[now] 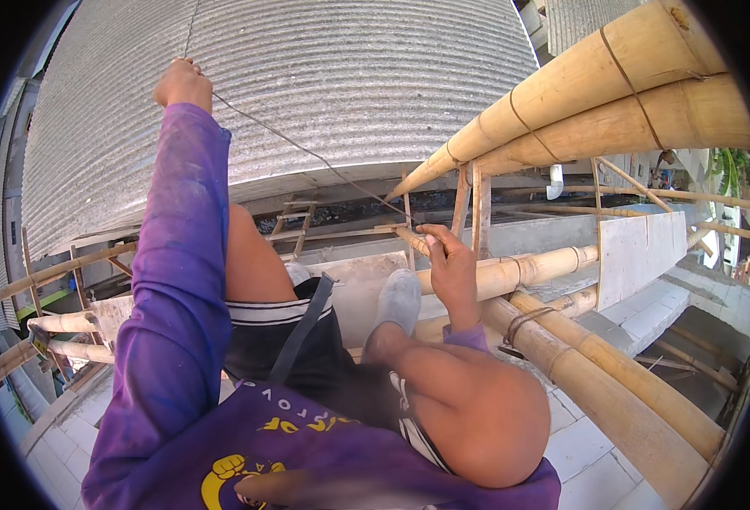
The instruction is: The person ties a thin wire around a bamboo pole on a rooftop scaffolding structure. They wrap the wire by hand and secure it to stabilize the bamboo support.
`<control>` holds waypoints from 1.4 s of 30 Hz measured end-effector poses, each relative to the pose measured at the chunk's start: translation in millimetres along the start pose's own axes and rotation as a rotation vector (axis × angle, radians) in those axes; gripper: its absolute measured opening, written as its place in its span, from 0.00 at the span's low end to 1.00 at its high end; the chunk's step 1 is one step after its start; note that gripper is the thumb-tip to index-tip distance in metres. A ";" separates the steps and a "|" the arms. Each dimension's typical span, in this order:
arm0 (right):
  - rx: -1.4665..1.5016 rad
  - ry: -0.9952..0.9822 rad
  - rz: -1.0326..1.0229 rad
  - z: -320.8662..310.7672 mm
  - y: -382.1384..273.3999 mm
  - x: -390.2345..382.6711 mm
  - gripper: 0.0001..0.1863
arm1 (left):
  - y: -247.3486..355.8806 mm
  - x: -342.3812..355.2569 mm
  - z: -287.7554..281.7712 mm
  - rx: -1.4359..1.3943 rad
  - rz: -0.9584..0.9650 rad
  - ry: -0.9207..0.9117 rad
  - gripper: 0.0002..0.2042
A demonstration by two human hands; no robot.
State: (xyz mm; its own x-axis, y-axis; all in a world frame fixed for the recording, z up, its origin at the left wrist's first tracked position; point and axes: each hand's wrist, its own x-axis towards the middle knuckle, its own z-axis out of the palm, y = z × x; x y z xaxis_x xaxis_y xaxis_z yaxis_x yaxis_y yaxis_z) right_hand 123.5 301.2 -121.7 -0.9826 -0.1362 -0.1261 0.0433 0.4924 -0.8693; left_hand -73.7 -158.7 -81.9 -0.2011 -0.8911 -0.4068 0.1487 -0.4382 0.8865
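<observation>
My left hand point(184, 83), at the upper left with the purple-sleeved arm stretched out, is closed on a thin dark wire point(290, 141). The wire continues upward past the fist and runs slackly down to my right hand point(450, 262), whose fingers pinch it near the middle of the view. Just behind my right hand, horizontal bamboo poles point(519, 270) are bound with wire. My bent legs are below and between my hands, with a grey-socked foot point(399, 299) beside the bamboo.
A corrugated grey roof point(324, 76) lies beyond and below. Thick bamboo poles point(575, 85) slant across the upper right. A pale board point(643, 255) stands at the right, above light block masonry point(579, 438). A wooden ladder point(298, 221) and more bamboo framing point(60, 323) are around me, with drops between them.
</observation>
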 end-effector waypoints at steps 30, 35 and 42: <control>0.497 -0.374 0.309 -9.1 0.0 -7.6 0.17 | -44.1 -36.2 16.9 1.613 0.596 -0.344 0.29; 0.526 -0.252 0.266 -3.0 1.1 5.4 0.17 | -48.1 -151.1 1.2 1.297 0.775 -1.551 0.25; 0.547 -0.277 0.238 -30.5 2.9 26.8 0.19 | -35.3 -225.8 -7.6 1.511 0.901 -2.021 0.11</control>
State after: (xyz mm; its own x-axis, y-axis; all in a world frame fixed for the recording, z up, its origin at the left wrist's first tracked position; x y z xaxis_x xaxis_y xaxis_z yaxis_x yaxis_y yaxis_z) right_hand 91.8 325.2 -113.0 -0.8554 -0.3295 -0.3996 0.4108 0.0383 -0.9109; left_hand -26.2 57.2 -23.0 -0.7125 0.6298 -0.3093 0.4412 0.7449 0.5004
